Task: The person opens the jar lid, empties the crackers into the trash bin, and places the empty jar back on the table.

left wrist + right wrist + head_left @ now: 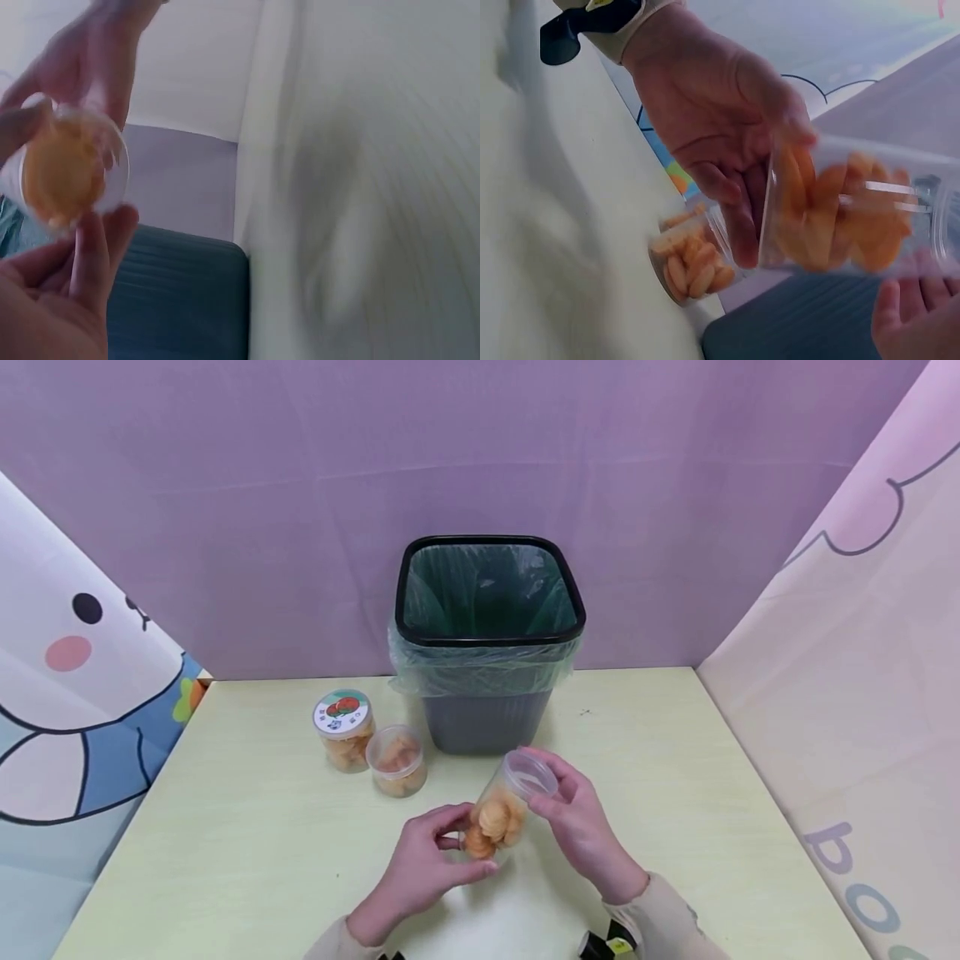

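Both hands hold a clear plastic jar (519,782) above the table, its top tilted to the right. Orange-brown snack pieces (497,820) fill its lower part. My left hand (423,864) supports the jar at its base, thumb and fingers on either side. Up at the rim, my right hand (576,820) grips it between thumb and fingers. The left wrist view looks at the jar's round bottom (64,169). In the right wrist view the left hand (712,112) spans the base, and the right hand (922,319) is by the rim, partly out of frame.
Behind the jar stands a grey bin (483,722) with a black rim and a translucent green liner (487,668). Left of it are a snack jar with a printed lid (342,708) and a shorter clear tub (401,787) of snacks. Purple cloth (300,527) hangs along the back.
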Motion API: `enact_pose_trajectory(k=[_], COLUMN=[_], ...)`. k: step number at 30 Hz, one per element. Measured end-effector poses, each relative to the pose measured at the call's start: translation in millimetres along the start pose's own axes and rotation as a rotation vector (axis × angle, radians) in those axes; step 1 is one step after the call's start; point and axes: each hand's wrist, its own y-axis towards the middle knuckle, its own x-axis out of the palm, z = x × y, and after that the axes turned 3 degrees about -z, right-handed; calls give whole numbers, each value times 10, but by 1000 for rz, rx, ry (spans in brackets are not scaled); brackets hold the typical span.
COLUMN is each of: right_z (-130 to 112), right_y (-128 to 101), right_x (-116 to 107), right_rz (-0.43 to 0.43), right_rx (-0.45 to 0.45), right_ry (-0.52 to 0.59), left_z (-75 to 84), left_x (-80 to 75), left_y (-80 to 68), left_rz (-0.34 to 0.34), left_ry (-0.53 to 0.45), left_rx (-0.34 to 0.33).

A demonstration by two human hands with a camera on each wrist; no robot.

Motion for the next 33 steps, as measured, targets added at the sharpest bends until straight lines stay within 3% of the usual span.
enact_pose_trajectory(k=[8,12,17,29,33], right_z=[-27,-22,-6,74,63], right_y=[34,60,64,36,29], right_x=[-137,-176,-198,-37,32], right_rz=[-382,-489,-440,-53,21], right_rx=[-97,-108,-78,-36,-3], right_ry=[118,155,126,12,-35], left_z=[-3,-2,-5,18,39], left_x=[-126,-137,-111,95,162], left_y=[4,4,-2,7,-3], left_rz=[-312,-343,-236,199,254], left_ry=[-204,-226,-170,89,167], left_rx=[7,15,20,60,81])
